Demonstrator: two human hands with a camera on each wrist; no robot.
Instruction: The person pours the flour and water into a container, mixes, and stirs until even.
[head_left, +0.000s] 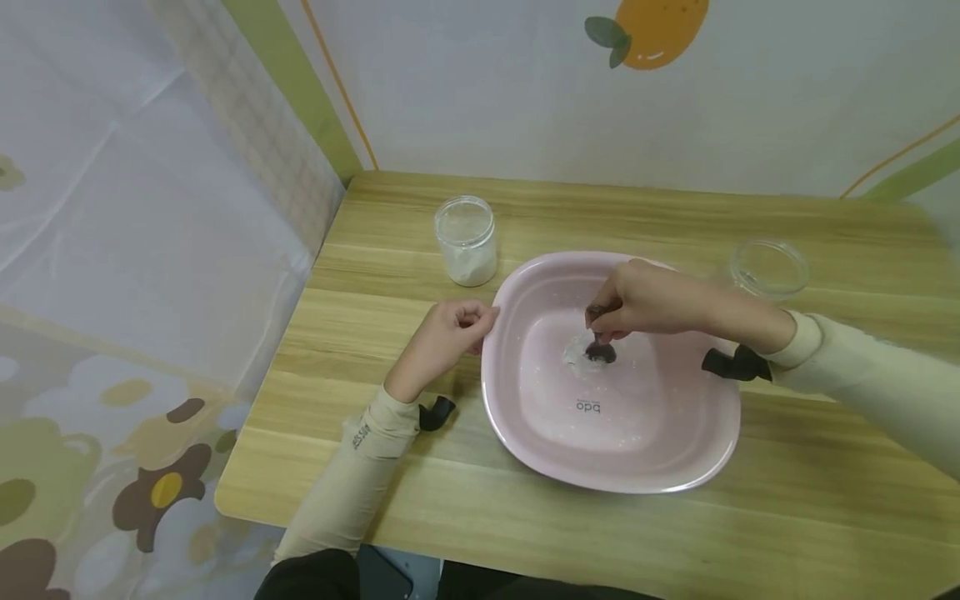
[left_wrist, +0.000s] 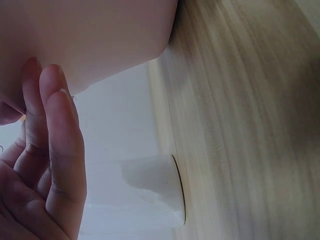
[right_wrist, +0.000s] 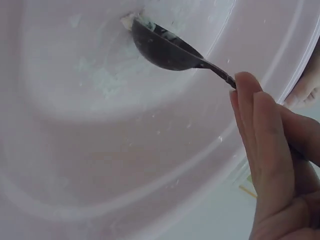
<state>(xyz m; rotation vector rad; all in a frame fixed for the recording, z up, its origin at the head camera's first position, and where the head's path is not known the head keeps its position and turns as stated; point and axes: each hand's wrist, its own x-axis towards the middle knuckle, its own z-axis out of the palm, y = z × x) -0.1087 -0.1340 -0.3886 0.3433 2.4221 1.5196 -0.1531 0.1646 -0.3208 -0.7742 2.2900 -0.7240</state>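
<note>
A pink basin [head_left: 678,433] stands on the wooden table. My left hand [head_left: 448,335] pinches its left rim, thumb at the edge and fingers against the outer wall, as the left wrist view shows. With my right hand [head_left: 637,298] I grip the handle of a dark metal spoon [right_wrist: 167,50], reaching in over the basin from the right. The bowl of the spoon is low over the basin floor, amid a small patch of white powder [head_left: 576,354]. White bits cling to the spoon's tip in the right wrist view.
A clear jar [head_left: 472,254] partly filled with white powder stands behind the basin's left side. At the back right lies a round clear lid [head_left: 768,268], close to my right forearm. The wooden table [head_left: 337,308] meets a printed curtain [head_left: 510,92] at its back edge.
</note>
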